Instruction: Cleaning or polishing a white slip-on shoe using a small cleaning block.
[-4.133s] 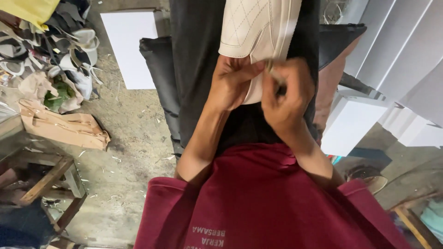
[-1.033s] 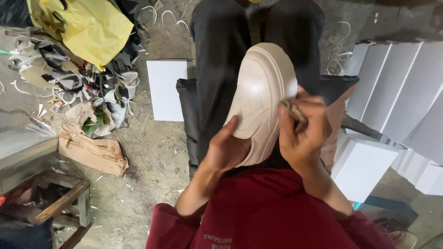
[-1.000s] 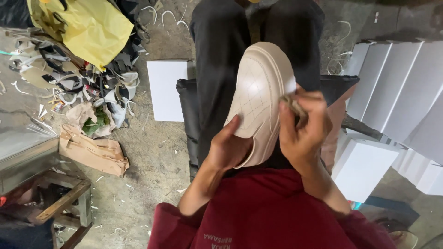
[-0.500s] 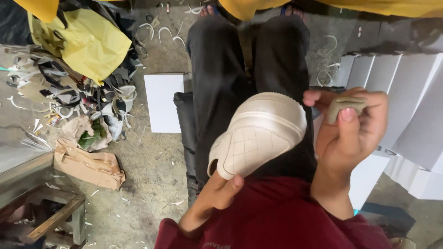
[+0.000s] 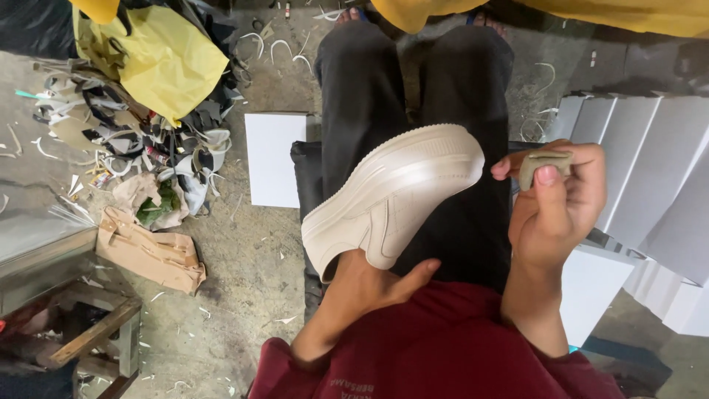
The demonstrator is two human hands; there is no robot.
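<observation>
Grip of my left hand (image 5: 365, 284): fingers tucked into the opening of the cream shoe (image 5: 391, 199), thumb spread below it, so the hand is closed on the shoe from within. Shoe held over my lap above the dark trousers (image 5: 443, 96), turned on its side, thick sole facing up and away, toe toward my right hand (image 5: 554, 199). That hand is raised just beside the toe, not touching it, and pinches a small greyish-green wad (image 5: 543, 164) between thumb and fingers. I judge the step in hand to be work on the sole edge with this wad, caught at a pause between strokes; the next move, as I read it, calls for bringing the wad back against the sole while my left hand keeps the shoe steady. Beyond my knees: a white box (image 5: 275, 159) on the floor, more white boxes (image 5: 635, 155) stacked at my right, a yellow bag (image 5: 166, 63) and offcut scraps (image 5: 111, 140) at my left
</observation>
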